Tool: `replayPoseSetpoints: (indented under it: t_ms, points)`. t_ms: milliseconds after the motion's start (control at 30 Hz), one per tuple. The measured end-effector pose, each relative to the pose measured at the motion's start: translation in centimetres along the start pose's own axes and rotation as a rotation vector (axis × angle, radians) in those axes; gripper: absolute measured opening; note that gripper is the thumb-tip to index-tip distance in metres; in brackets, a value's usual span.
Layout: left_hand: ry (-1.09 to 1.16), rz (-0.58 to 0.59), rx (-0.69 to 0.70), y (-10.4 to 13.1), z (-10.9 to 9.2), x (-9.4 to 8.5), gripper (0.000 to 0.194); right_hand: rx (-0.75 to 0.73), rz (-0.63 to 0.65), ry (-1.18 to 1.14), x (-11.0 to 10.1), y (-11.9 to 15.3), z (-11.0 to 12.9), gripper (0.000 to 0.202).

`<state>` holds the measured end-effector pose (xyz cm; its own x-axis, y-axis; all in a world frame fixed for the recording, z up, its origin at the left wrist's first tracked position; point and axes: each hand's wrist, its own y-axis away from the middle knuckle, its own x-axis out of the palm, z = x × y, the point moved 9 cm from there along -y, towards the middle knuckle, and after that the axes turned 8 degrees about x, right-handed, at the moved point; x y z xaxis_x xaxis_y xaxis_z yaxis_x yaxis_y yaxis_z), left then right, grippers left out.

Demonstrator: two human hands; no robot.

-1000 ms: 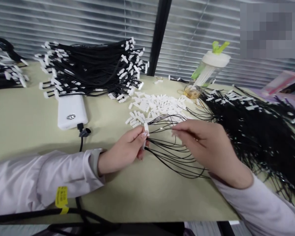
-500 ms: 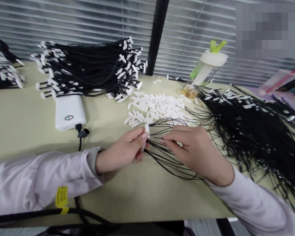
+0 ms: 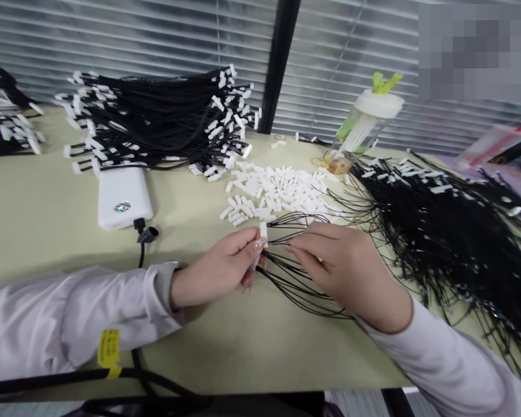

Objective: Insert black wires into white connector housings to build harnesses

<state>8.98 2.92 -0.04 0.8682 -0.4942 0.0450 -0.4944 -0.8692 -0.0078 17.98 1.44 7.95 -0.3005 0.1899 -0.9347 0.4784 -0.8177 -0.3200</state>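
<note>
My left hand (image 3: 225, 263) is closed on a white connector housing (image 3: 263, 230), pinched between thumb and fingers. Thin black wires (image 3: 295, 289) run out of its right side and curve under my right hand. My right hand (image 3: 342, 266) pinches a thin black wire (image 3: 281, 244) just right of the housing; whether the wire's tip touches it I cannot tell. Behind both hands lies a heap of loose white connector housings (image 3: 286, 188). A pile of loose black wires (image 3: 443, 243) spreads over the table to the right.
Finished-looking black cables with white connectors (image 3: 156, 116) are stacked at the back left. A white power bank (image 3: 124, 200) with a plugged-in black cable lies before them. A clear jar of cotton swabs (image 3: 358, 130) leans at the back. A yellow-tagged black cable (image 3: 47, 379) crosses the front left.
My left hand and the housing have shifted slightly to the right. My right hand stays in nearly the same place, with its pinched wire now closer to the housing.
</note>
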Motion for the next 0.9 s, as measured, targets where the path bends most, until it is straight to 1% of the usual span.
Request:
replayPoseSetpoints:
  t_ms: [133,300,367,500,633,733,800,867,900]
  points:
    - [-0.003,0.002,0.001,0.0,0.2,0.0,0.025,-0.118,-0.084,0.149,-0.1,0.7,0.8,0.018]
    - [-0.012,0.010,-0.003,-0.1,0.3,0.0,0.027,-0.287,-0.285,0.308,-1.0,1.5,2.5,0.018]
    - [-0.018,0.022,-0.006,-0.1,0.1,0.1,0.028,-0.353,-0.342,0.338,-1.4,1.8,3.4,0.019]
    - [-0.029,0.031,-0.016,-0.2,0.0,0.2,0.028,-0.426,-0.353,0.344,-1.7,2.0,4.1,0.019]
    - [-0.066,0.045,-0.011,-0.2,0.0,0.2,0.028,-0.452,-0.341,0.335,-1.1,2.1,4.0,0.015]
    - [-0.045,0.057,-0.006,-0.1,0.1,0.2,0.028,-0.421,-0.326,0.287,-0.7,1.8,3.6,0.008]
    - [-0.017,0.033,-0.001,-0.1,0.3,0.0,0.027,-0.336,-0.337,0.169,-1.5,1.2,2.7,0.003]
    - [0.009,-0.020,0.019,-0.2,0.4,-0.5,0.025,-0.168,-0.364,0.011,-2.9,0.5,0.6,0.010]
    - [0.023,-0.058,0.034,-0.2,0.5,-0.9,0.025,-0.044,-0.370,-0.057,-3.5,0.1,-1.0,0.014]
